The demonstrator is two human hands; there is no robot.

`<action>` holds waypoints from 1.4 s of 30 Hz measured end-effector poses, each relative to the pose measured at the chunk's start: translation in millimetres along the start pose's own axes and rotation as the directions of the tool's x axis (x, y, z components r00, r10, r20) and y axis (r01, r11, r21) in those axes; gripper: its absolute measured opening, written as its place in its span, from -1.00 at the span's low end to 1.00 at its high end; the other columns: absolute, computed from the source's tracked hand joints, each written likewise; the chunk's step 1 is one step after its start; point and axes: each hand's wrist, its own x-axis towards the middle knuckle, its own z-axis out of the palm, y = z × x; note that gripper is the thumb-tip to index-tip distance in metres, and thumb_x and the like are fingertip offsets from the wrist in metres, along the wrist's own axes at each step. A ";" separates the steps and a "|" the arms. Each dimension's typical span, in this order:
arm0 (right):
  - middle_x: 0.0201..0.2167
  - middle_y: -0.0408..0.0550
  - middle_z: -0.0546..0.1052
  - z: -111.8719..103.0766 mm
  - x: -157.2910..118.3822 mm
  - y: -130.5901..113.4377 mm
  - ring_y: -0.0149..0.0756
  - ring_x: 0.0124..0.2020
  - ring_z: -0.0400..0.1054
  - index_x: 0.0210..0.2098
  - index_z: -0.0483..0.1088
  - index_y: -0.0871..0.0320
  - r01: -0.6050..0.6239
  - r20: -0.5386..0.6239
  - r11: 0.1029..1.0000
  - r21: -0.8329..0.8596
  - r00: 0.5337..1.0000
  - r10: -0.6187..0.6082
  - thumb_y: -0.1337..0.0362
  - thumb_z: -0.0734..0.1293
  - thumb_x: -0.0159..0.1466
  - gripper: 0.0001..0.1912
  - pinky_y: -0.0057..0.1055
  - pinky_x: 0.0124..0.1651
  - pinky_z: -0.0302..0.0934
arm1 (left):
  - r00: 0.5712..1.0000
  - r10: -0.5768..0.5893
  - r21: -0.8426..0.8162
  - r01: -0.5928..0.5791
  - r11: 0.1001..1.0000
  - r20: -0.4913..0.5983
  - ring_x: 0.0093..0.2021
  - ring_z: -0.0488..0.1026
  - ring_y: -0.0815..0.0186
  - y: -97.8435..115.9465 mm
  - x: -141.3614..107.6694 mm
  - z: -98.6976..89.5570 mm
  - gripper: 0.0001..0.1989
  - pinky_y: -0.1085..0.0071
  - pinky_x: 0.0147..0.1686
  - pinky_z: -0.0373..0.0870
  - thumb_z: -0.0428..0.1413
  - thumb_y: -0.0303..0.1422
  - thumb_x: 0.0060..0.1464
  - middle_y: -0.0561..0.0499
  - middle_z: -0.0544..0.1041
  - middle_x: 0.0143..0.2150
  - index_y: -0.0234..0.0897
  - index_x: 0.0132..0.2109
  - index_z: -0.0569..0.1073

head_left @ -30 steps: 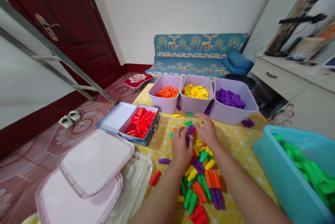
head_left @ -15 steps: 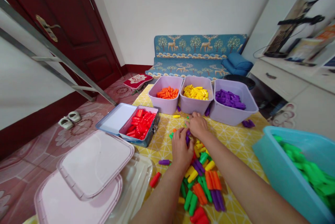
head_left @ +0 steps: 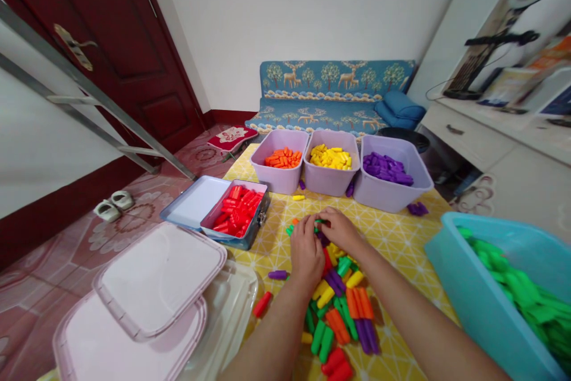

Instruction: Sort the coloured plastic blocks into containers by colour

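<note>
My left hand [head_left: 307, 253] and my right hand [head_left: 342, 231] meet over the far end of a loose pile of coloured plastic peg-like pieces. The fingers of both are curled, with the fingertips close together. A small green piece [head_left: 318, 224] shows at my right fingertips. What my left fingers hold, if anything, is hidden behind them. Dark purple pieces lie just under the hands. Nearer me, the pile has yellow, green pieces [head_left: 322, 339], orange pieces [head_left: 359, 302] and purple pieces [head_left: 366, 335], some joined side by side.
Beyond the hands stand lilac bins with orange [head_left: 277, 179], yellow [head_left: 331, 180] and purple [head_left: 388, 197] pieces. A tin box [head_left: 247, 240] of red pieces lies open at left, near stacked lids [head_left: 165, 280]. A turquoise bin [head_left: 473, 274] at right holds green pieces.
My right hand has drawn back toward me and its fingertips now meet those of my left hand. The left hand stays almost in place. The whole view has shifted slightly.
</note>
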 end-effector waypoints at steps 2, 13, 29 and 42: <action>-0.29 -0.05 0.54 -2.7 -14.3 -1.0 -0.28 -0.21 0.40 -0.21 0.55 0.11 0.047 0.022 0.983 0.180 0.998 -0.052 0.38 0.28 0.20 -0.77 -0.35 -0.09 0.25 | 1.000 -0.024 -0.009 0.024 1.000 -0.005 0.13 0.32 0.18 1.3 0.4 -1.0 -0.57 0.14 0.17 0.21 -0.13 -0.50 0.18 -0.17 0.42 0.12 -0.33 0.16 0.33; 0.06 0.00 0.48 -26.3 -119.4 -19.8 -0.02 0.10 0.31 0.00 0.48 -0.07 0.038 -0.060 0.971 0.235 0.998 -0.025 0.14 0.37 0.17 -0.62 0.00 0.17 0.16 | 0.999 -0.001 0.049 0.000 0.999 0.034 -0.30 0.44 0.25 8.7 0.3 -6.3 -0.49 0.27 -0.12 0.26 -0.20 -0.29 0.32 -0.05 0.54 -0.46 -0.25 -0.49 0.49; 0.41 0.13 -0.11 -2.9 -130.6 -6.5 0.17 0.39 -0.24 0.35 0.00 0.05 0.044 0.040 0.996 0.082 0.998 -0.048 -0.02 0.53 -0.15 0.17 0.15 0.32 -0.15 | 0.989 0.073 0.034 -0.078 0.996 0.130 -0.16 0.48 0.27 5.3 4.5 -10.4 -0.62 0.35 -0.11 0.29 -0.15 -0.28 0.30 -0.04 0.59 -0.21 -0.26 -0.22 0.55; -0.05 0.01 0.52 13.9 -73.1 -16.4 -0.07 -0.01 0.36 -0.02 0.40 0.07 0.020 -0.359 0.984 0.178 0.932 0.046 0.25 0.40 0.10 -0.57 -0.08 0.10 0.22 | 0.994 -0.017 -0.006 0.018 1.000 0.104 -0.18 0.48 0.26 -2.8 10.1 -7.9 -0.71 0.37 -0.13 0.33 -0.07 -0.29 0.24 -0.06 0.58 -0.23 -0.28 -0.18 0.53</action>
